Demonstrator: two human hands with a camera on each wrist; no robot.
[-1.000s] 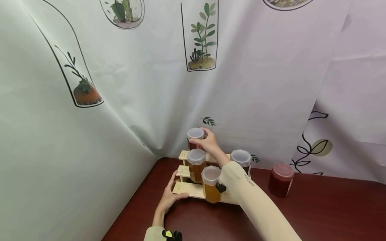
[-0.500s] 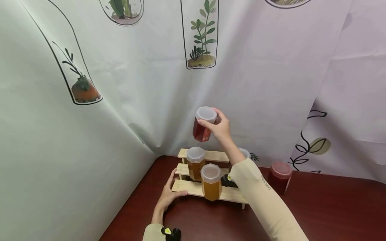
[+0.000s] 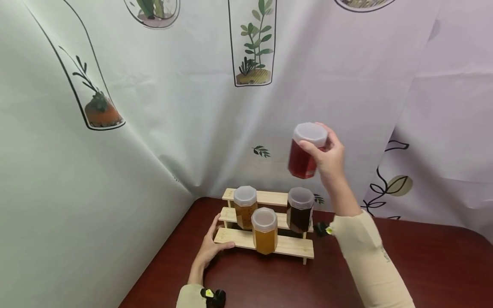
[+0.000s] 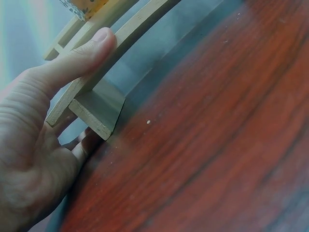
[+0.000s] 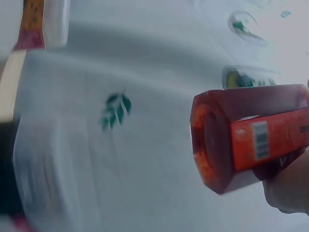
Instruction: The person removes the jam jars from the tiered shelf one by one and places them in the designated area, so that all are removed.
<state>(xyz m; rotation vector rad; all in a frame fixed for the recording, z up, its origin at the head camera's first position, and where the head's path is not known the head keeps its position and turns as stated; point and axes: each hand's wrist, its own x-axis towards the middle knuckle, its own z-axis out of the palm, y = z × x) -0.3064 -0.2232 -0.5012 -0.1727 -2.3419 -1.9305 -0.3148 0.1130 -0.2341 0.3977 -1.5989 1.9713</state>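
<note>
My right hand (image 3: 332, 157) holds a jar of dark red contents (image 3: 303, 159) with a frosted white lid, lifted above the wooden rack and slightly tilted. In the right wrist view, the jar's red label (image 5: 273, 135) carries a barcode. My left hand (image 3: 208, 248) grips the left end of the three-step wooden rack (image 3: 294, 247), its thumb (image 4: 94, 50) along the front edge of the bottom board. Three lidded jars stand on the rack: amber (image 3: 245, 214) and near-black (image 3: 299, 219) on the middle step, golden yellow (image 3: 265, 240) on the bottom one.
The rack stands on a dark red wood-grain table (image 3: 254, 282), close to a corner. Pale sheets printed with plants, the back sheet (image 3: 200, 107) among them, hang behind and to the left. The right sleeve (image 3: 369, 256) crosses the table's right side.
My right hand has lifted the red jar off the top step and carried it up and right. My left hand keeps its grip. My right forearm now covers where another red jar stood.
</note>
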